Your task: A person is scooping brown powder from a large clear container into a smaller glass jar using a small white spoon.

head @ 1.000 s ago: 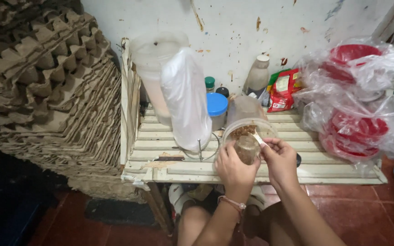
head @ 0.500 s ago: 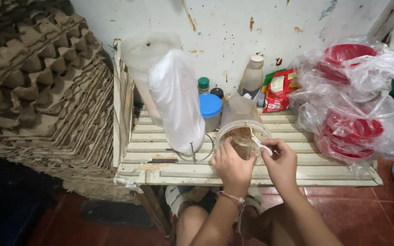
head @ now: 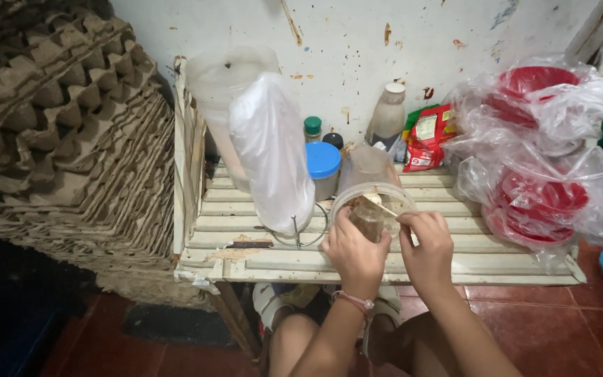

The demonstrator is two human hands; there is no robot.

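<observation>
On the slatted counter (head: 455, 269), front edge: left hand (head: 354, 255) clamped round a small jar (head: 367, 218) of brown powder, right hand (head: 426, 241) pinching a thin spoon (head: 384, 207) over its mouth. Jar looks well filled already; lid not on.

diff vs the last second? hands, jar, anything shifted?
Little changed. The right hand slid slightly right with its thin stick, tip still at the rim of the clear container. The left hand still grips the small brown jar. Shelf items unmoved.
</observation>
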